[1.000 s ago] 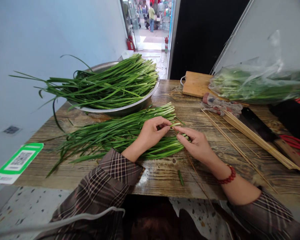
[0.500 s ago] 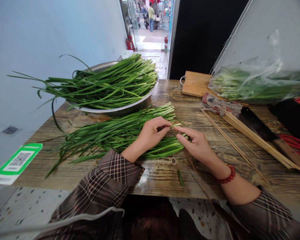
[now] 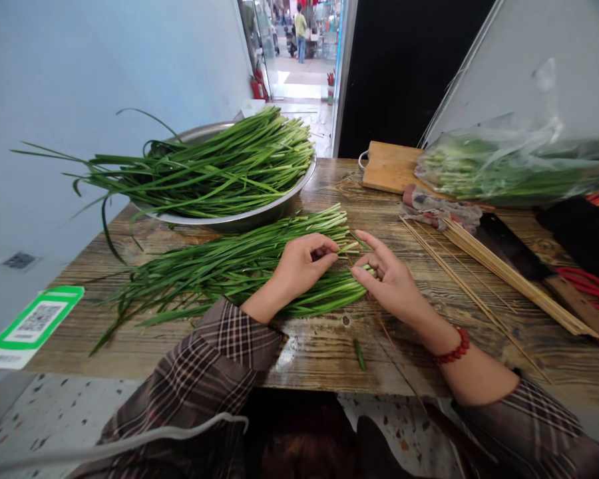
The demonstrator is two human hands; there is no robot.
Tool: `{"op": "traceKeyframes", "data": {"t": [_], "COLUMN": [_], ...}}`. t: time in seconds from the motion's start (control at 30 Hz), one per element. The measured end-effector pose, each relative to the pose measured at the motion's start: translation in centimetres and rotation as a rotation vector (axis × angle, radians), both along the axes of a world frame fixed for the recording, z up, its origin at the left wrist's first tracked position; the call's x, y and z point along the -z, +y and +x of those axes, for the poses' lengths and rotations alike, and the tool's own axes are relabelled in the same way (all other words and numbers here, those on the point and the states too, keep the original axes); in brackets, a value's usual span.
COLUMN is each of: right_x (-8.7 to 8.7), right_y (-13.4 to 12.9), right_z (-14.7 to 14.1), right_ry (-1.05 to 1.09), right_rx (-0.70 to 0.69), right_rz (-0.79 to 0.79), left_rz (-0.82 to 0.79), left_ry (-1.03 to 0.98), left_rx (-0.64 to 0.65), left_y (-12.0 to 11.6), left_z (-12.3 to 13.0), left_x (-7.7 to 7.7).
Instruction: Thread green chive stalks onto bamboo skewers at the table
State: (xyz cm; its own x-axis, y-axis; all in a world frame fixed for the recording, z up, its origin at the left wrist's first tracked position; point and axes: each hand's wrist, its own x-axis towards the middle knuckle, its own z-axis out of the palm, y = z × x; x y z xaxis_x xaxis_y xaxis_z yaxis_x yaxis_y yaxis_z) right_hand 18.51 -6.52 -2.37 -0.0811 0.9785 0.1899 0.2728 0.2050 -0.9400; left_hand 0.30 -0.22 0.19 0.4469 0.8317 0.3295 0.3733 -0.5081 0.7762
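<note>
Wood-grained tabletop [image 3: 314, 362] is stretching toward a glass door [image 3: 265, 50], with a steel basin [image 3: 279, 211] sitting near its far edge. From the head view, loose garlic chives [image 3: 194, 259] are lying on my side of the basin, pale ends pointing right. My left hand [image 3: 302, 266] is resting over them, thumb and forefinger pinching a pale stalk [image 3: 350, 249]. My right hand [image 3: 392, 279] is hovering nearer me and right of the basin; its forefinger, half a second ago meeting that stalk, is now lifting away, the fingers parting. Whether its thumb is touching the thin brown strand [image 3: 382, 324] I cannot tell. I am judging that my left pinch alone is now steadying the stalk. Bamboo skewers [image 3: 518, 277] are lying well right of the basin.
</note>
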Motion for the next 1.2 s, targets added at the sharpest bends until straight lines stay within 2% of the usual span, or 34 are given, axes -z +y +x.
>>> {"op": "traceKeyframes", "data": {"t": [0.3,0.83,0.93,1.1,1.2], "right_x": [0.2,0.3,0.6,1.0,1.1], "right_y": [0.1,0.2,0.3,0.5,0.6], "right_z": [0.3,-0.1,-0.1,0.2,0.5], "right_ry": [-0.030,-0.020,-0.001,-0.053,-0.063], "right_rx": [-0.042,-0.012,-0.013,0.038,0.012], "right_rz": [0.039,0.008,0.010,0.024,0.013], "left_rz": [0.097,0.159,0.153,0.094,0.051], "left_ry": [-0.012,0.066,0.076,0.100,0.099], "left_rx": [0.094,0.153,0.185,0.312,0.293], "left_y": [0.2,0.1,0.0,-0.1,0.3], "left_z": [-0.2,-0.2,-0.1,0.0,-0.4], "left_x": [0.2,0.4,0.7,0.8,0.4]}}
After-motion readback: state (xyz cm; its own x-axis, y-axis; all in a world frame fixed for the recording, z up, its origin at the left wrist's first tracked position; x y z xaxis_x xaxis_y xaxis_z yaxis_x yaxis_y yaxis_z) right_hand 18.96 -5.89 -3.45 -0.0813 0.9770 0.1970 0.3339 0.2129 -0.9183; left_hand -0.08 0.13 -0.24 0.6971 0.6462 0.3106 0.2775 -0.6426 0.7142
